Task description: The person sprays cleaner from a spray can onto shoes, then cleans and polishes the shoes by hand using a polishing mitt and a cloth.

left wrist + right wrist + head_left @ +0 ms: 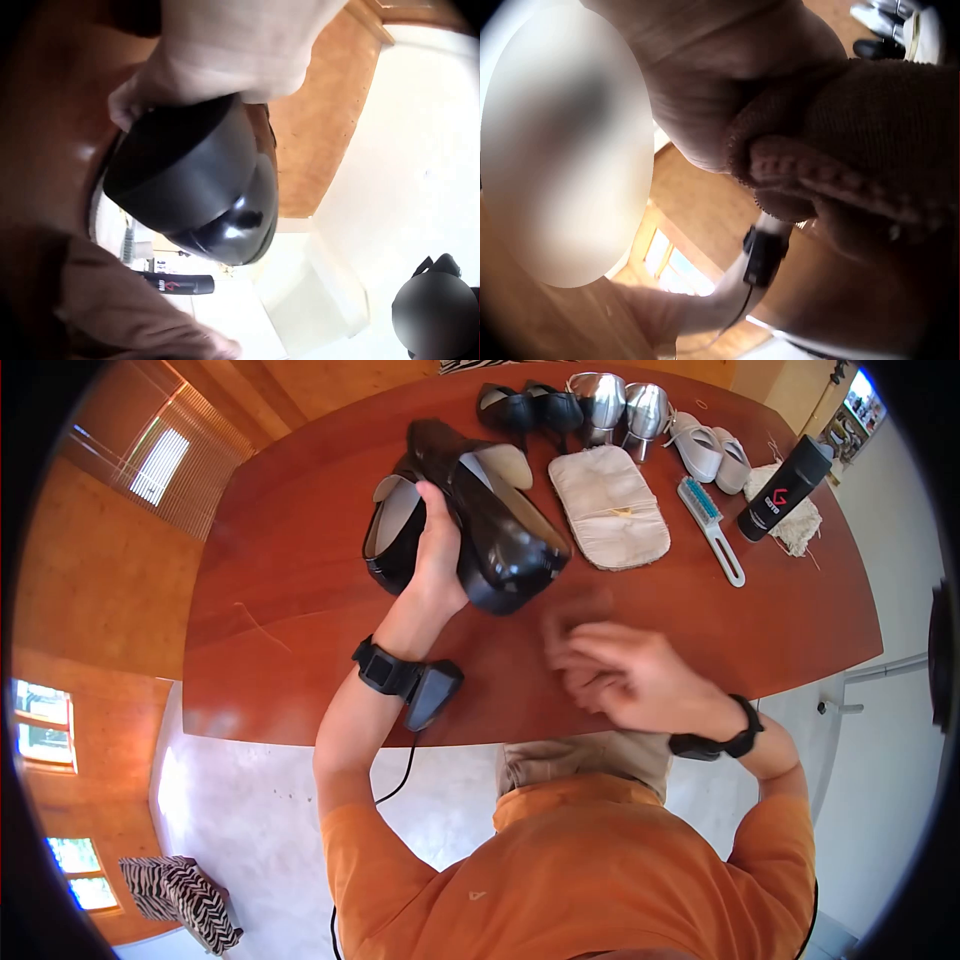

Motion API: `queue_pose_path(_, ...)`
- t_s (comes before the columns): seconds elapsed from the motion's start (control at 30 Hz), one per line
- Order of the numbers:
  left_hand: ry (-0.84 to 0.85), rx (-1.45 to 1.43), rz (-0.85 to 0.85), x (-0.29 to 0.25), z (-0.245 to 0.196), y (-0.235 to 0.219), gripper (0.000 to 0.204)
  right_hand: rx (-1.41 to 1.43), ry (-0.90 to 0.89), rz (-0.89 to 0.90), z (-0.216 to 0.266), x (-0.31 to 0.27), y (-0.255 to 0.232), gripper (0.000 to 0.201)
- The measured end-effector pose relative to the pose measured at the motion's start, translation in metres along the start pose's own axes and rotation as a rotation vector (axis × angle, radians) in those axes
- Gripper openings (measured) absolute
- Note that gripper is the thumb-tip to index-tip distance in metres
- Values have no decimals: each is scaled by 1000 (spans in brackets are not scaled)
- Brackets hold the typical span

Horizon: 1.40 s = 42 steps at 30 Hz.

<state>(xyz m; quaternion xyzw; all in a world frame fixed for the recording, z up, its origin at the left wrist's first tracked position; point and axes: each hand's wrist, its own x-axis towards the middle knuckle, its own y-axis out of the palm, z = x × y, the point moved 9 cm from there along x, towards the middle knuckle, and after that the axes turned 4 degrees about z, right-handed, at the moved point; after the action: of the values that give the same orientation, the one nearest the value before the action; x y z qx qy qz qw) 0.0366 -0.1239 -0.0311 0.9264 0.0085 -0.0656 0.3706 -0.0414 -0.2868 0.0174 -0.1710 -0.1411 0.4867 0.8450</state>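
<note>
My left hand point(437, 555) grips a glossy black shoe point(510, 555), thumb up along its side and the other fingers hidden. A second black shoe point(392, 525) lies against it on the left; whether it is also held cannot be told. In the left wrist view, the gripped shoe point(202, 172) shows its thick dark heel and shiny leather below my left hand point(232, 52). Nearer the table's front edge, my right hand point(630, 675) is blurred, its fingers curled round a brown cloth. That ribbed cloth point(877, 127) has a stitched edge, bunched against my right hand point(735, 82).
Along the back of the table point(300, 650) stand black heels point(505, 408), silver shoes point(600, 402) and small white shoes point(697, 448). A cream pad point(610, 510), a brush point(715, 535) and a black spray can point(785, 490) beside a fluffy pale cloth point(800, 525) lie nearer.
</note>
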Motion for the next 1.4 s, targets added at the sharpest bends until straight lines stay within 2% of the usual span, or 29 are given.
queue_pose_path(0.03, 7, 2, -1, -2, -3, -7, 67, 179, 134, -74, -10, -7, -19, 35)
queue_pose_path(0.07, -60, 66, -25, -2, 3, -18, 64, 357, 272, -149, -21, -15, -37, 37)
queue_pose_path(0.13, -142, 134, -42, -5, 13, -19, 61, 232, -43, -262, 6, -7, -82, 40)
queue_pose_path(0.2, -175, 284, -117, -13, 16, -10, 57, -2, -159, -481, 32, -1, -110, 40)
queue_pose_path(0.27, -178, 403, -105, -20, 18, 4, 54, -332, -429, -414, 59, 21, -101, 55)
queue_pose_path(0.33, -152, 569, -82, -21, 19, 7, 51, -769, -657, -240, 81, 49, -70, 54)
queue_pose_path(0.37, -66, 711, -60, -20, 14, 6, 50, -768, -640, -261, 82, 60, -72, 54)
queue_pose_path(0.43, -112, 721, -26, -19, 21, -5, 48, -770, -349, 47, 52, 94, -62, 50)
queue_pose_path(0.47, -138, 714, -10, -20, 23, -8, 47, -736, -561, -158, 56, 96, -78, 19)
queue_pose_path(0.53, -181, 703, -3, -25, 24, -7, 42, -726, -660, -286, 46, 103, -107, 24)
queue_pose_path(0.6, -331, 347, -14, -28, 44, -28, 38, -342, -207, -163, -6, 125, -134, 45)
queue_pose_path(0.63, -363, 149, -82, -30, 50, -44, 39, -102, -252, -262, -8, 121, -141, 42)
queue_pose_path(0.67, -365, 149, -81, -27, 51, -55, 39, -102, -250, -264, -10, 119, -140, 42)
queue_pose_path(0.73, -462, -300, 509, -42, 45, 20, 64, 186, -96, -258, -22, 114, -129, 54)
queue_pose_path(0.77, -376, -186, 425, -42, 37, 27, 46, 271, -107, -317, -21, 111, -121, 57)
queue_pose_path(0.8, -339, -247, 538, -44, 30, 45, 48, 236, -58, -354, -25, 109, -116, 58)
queue_pose_path(0.87, 9, 223, 314, -39, 15, 42, 47, 70, -268, -346, -25, 110, -102, 58)
queue_pose_path(0.9, 2, 218, 327, -37, 17, 40, 47, -36, -241, -536, -28, 100, -98, 58)
queue_pose_path(0.93, -26, 192, 345, -35, 20, 33, 45, -139, -294, -576, -27, 100, -92, 58)
queue_pose_path(1.0, -55, 166, 370, -26, 27, 22, 42, -4, -127, -456, -41, 88, -76, 58)
queue_pose_path(1.03, -60, 149, 349, -20, 30, 14, 42, 101, -109, -439, -44, 85, -67, 56)
queue_pose_path(1.07, -66, 132, 325, -13, 34, 5, 41, 97, -107, -442, -43, 80, -64, 56)
queue_pose_path(1.13, -76, 102, 272, 0, 39, -12, 40, -92, -55, -421, -43, 71, -59, 52)
queue_pose_path(1.2, -76, 70, 218, 13, 42, -28, 39, -140, -117, -410, -26, 54, -67, 50)
queue_pose_path(1.27, -73, 37, 158, 23, 43, -42, 39, 357, 50, -138, -17, 40, -62, 48)
queue_pose_path(1.3, -71, 16, 123, 25, 44, -48, 38, 426, 80, -178, -4, 25, -74, 37)
queue_pose_path(1.33, -70, -5, 87, 25, 44, -51, 38, 359, -3, -247, 2, 19, -88, 38)
queue_pose_path(1.37, -54, 72, -3, 24, 43, -60, 35, 294, -24, -296, 8, 8, -104, 41)
queue_pose_path(1.4, -50, 66, -12, 24, 43, -61, 35, 270, -29, -312, 12, 0, -120, 43)
